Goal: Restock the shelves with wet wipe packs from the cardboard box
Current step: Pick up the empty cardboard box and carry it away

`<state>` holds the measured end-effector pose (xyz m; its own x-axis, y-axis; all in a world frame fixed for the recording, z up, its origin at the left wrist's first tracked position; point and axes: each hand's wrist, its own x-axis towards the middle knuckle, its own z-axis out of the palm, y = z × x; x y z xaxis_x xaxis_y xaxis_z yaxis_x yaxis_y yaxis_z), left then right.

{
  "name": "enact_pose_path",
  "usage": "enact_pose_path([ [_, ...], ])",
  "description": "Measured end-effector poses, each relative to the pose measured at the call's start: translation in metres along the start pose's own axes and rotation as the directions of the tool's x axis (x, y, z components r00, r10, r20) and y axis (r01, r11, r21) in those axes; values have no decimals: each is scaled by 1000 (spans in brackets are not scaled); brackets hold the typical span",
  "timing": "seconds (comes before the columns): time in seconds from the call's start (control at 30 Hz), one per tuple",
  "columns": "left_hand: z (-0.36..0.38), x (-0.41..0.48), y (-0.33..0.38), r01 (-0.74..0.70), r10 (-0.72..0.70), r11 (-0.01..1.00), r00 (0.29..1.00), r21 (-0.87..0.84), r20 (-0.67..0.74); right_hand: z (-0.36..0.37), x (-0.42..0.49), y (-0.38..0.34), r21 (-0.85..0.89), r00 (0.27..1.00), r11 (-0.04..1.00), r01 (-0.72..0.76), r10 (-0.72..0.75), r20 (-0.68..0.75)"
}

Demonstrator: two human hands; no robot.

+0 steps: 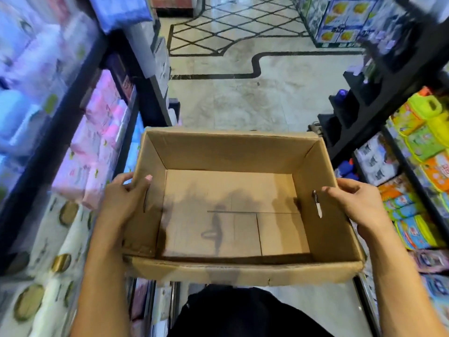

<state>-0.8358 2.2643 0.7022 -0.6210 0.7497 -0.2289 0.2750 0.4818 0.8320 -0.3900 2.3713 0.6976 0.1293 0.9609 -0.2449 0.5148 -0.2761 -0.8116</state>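
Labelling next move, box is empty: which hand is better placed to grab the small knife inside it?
Right, probably. The right hand grips the cardboard box wall beside the small knife; the left hand holds the opposite wall.

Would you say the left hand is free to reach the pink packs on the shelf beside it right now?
Probably not yet: the left hand grips the cardboard box by its wall, helping the right hand carry it. The pink packs sit close, nothing between.

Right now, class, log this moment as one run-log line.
scene: shop aisle | cardboard box: held up, no packs inside | left grip: holds left wall | right grip: holds right wall
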Motion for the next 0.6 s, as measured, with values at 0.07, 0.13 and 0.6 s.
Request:
enact_pose_path([
  [0.07,1,35,13,-25,24,999,999,29,33,12,19,-11,-2,1000,1000,0,0,-7],
  [0.13,5,65,25,-45,43,998,998,35,56,21,38,-21,5,1000,1000,-19,19,-10],
  [0.6,127,219,145,-75,69,989,996,124,50,0,236,-60,99,999,994,-36,39,-33],
])
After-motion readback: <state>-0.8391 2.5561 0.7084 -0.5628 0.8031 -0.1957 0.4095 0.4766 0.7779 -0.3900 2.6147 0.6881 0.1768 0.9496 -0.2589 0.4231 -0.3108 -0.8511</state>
